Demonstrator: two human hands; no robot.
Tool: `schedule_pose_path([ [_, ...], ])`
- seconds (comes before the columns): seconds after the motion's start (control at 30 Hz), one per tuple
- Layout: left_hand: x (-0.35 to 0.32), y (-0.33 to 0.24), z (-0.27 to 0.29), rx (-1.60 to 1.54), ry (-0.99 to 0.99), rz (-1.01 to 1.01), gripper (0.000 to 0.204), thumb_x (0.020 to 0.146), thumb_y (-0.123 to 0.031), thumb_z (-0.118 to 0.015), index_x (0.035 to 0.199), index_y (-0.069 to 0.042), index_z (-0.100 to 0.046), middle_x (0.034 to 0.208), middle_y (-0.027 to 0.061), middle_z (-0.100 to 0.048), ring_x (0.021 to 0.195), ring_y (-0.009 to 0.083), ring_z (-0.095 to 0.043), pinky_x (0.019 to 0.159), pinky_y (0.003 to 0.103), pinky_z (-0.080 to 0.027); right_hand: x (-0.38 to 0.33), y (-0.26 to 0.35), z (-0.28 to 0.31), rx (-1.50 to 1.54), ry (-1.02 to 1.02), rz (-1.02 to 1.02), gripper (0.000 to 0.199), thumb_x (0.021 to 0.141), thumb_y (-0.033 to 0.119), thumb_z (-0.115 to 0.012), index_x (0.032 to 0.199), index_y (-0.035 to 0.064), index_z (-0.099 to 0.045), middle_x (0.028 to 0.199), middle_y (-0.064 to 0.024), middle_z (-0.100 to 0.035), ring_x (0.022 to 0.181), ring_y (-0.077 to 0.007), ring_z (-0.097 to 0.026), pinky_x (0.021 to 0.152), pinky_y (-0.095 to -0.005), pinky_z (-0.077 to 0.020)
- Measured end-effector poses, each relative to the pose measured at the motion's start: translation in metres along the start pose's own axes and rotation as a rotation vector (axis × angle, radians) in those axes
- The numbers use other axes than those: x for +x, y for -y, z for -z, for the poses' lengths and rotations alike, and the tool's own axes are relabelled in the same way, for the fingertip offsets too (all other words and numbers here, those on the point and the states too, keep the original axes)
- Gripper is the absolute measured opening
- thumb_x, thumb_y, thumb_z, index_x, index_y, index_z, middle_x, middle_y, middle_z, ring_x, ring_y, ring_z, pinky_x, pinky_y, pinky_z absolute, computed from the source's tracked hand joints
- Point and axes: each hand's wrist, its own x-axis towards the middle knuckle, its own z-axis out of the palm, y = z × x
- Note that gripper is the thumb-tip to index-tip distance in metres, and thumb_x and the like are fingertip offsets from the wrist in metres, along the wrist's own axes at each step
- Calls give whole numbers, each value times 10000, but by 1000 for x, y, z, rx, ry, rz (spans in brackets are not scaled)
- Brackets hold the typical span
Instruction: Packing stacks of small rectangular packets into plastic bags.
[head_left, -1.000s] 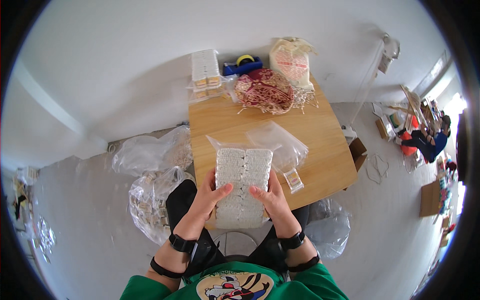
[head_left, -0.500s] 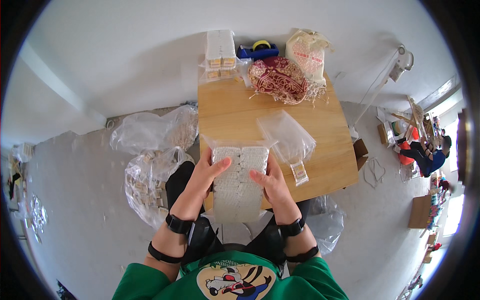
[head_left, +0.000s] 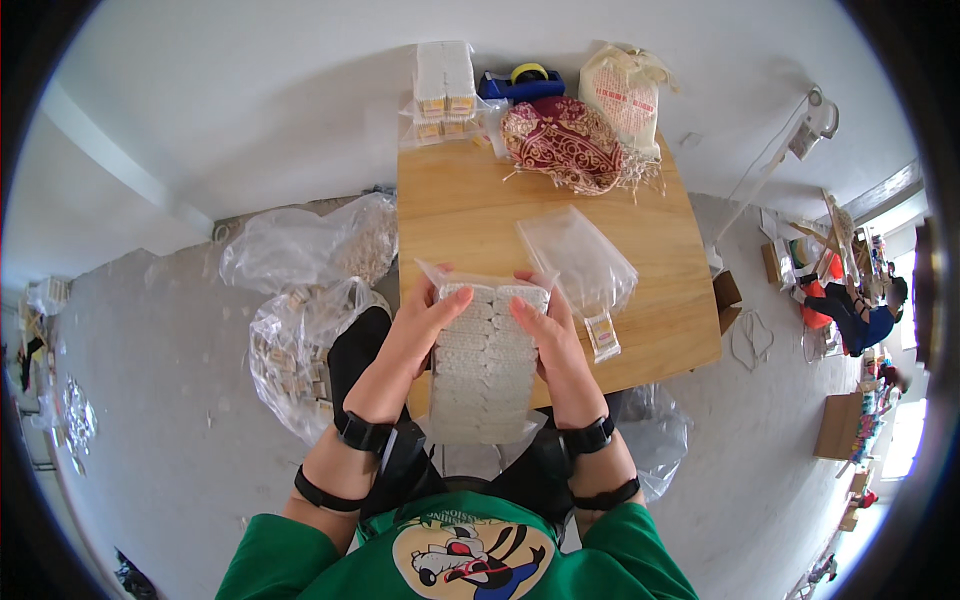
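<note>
A clear plastic bag [head_left: 485, 375] filled with white, bumpy packets in two columns is held over the table's near edge, in front of my body. My left hand [head_left: 418, 325] grips its left side, thumb on the near face. On the opposite side my right hand [head_left: 553, 332] holds it the same way; the fingers behind the bag are mostly hidden. Loose plastic film sticks out at its top corners. To the right lie flat clear plastic bags [head_left: 575, 255], with a small white and yellow packet [head_left: 602, 337] at their lower end.
The wooden table [head_left: 460, 215] carries a bagged stack of white packets [head_left: 445, 85], a blue tape dispenser [head_left: 522, 84], a maroon patterned cloth [head_left: 565, 145] and a cream drawstring bag [head_left: 622, 95]. Large plastic sacks [head_left: 290, 355] lie on the floor at left. A person [head_left: 868, 318] sits far right.
The filled bag is tilted differently, its two columns now showing more plainly. Both hands have shifted slightly up and right in the picture, thumbs nearer its top. The whole view has moved a little.
</note>
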Motion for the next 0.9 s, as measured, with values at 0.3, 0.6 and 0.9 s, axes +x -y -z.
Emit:
schedule_pose_path([
  [0.3, 10, 22, 17, 24, 20, 71, 901, 816, -389, -750, 1455, -20, -231, 1216, 145, -546, 1078, 189, -550, 886, 323, -447, 15, -12, 11, 54, -42, -77, 628, 847, 269, -737, 1302, -26, -420, 1096, -91, -574, 993, -155, -557, 845, -280, -450],
  [0.6, 12, 29, 19, 46, 43, 112, 991, 804, -323, -773, 1495, -44, -120, 1272, 170, -537, 1135, 238, -554, 924, 361, -453, 11, -28, 20, 47, 7, -105, 930, 841, 261, -744, 1472, -1, -114, 1348, -197, -450, 1227, -250, -468, 992, -376, -409],
  [0.9, 11, 45, 33, 114, 26, 172, 1003, 793, -386, -776, 1494, -53, -140, 1181, 166, -581, 1062, 212, -583, 850, 345, -478, 19, -41, 26, 69, 12, -100, 961, 822, 208, -759, 1485, 11, -92, 1314, -216, -494, 1172, -273, -529, 962, -376, -446],
])
